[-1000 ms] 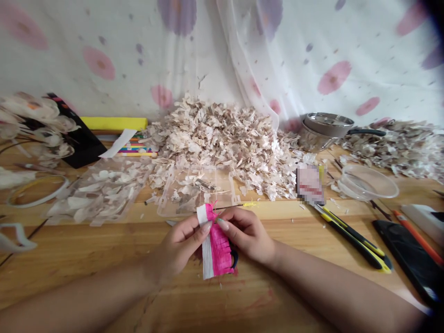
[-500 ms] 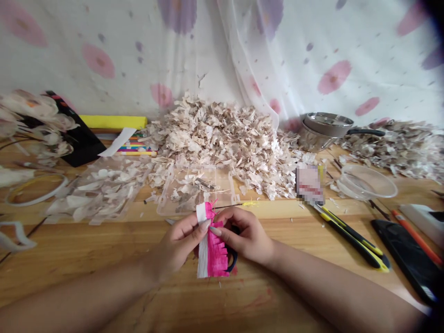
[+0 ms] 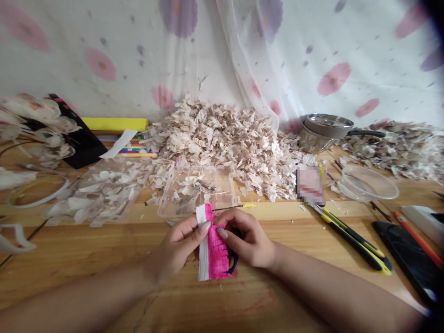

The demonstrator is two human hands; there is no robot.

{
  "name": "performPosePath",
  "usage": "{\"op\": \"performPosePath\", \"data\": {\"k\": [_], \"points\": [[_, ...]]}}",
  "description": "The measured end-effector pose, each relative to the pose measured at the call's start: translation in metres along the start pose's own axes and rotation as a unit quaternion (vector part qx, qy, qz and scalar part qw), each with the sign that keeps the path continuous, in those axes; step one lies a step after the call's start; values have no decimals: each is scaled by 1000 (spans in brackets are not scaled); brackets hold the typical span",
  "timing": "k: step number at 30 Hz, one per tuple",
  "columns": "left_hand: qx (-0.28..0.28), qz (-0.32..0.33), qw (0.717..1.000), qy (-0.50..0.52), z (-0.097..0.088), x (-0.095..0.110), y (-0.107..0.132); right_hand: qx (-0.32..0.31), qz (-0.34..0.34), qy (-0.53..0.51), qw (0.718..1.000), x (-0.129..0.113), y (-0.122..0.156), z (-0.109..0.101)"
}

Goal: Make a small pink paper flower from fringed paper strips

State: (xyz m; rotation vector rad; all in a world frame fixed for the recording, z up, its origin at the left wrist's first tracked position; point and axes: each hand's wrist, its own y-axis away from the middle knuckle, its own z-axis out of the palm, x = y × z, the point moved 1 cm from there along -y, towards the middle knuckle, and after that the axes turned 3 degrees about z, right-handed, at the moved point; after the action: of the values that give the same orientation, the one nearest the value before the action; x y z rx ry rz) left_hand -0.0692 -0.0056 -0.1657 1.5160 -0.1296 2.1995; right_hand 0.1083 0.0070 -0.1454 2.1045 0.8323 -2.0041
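Note:
A strip of fringed pink crepe paper (image 3: 215, 252) with a white edge band (image 3: 203, 254) hangs upright between my hands. My left hand (image 3: 178, 247) pinches its top corner between thumb and finger. My right hand (image 3: 248, 240) grips the pink part at the top right, close to the left fingertips. Black scissor handles (image 3: 234, 261) show behind the strip, partly hidden by it and by my right hand. A thin wire with a yellow end (image 3: 236, 206) lies just above my fingers.
A clear plastic box (image 3: 194, 192) and a large heap of pale paper petals (image 3: 222, 143) lie beyond my hands. Craft knives (image 3: 354, 243), a glass bowl (image 3: 367, 182), a saucepan (image 3: 326, 132) and a black phone (image 3: 405, 254) stand to the right on the wooden table (image 3: 86, 249).
The strip has turned from tilted to nearly upright. My right hand has shifted slightly right, and more of the scissor handle shows beside the strip.

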Motion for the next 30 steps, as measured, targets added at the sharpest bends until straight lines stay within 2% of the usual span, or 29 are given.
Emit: {"op": "performPosePath", "data": {"k": [15,21,30], "points": [[-10,-1,1000,-6,-1,-2,1,17,26,25,999,6,-1,1],[-12,-4,1000,-20,-1,0,1,26,15,35,999,6,-1,1],[-14,4,999,-51,4,5,1,12,29,40,999,6,-3,2]]}}
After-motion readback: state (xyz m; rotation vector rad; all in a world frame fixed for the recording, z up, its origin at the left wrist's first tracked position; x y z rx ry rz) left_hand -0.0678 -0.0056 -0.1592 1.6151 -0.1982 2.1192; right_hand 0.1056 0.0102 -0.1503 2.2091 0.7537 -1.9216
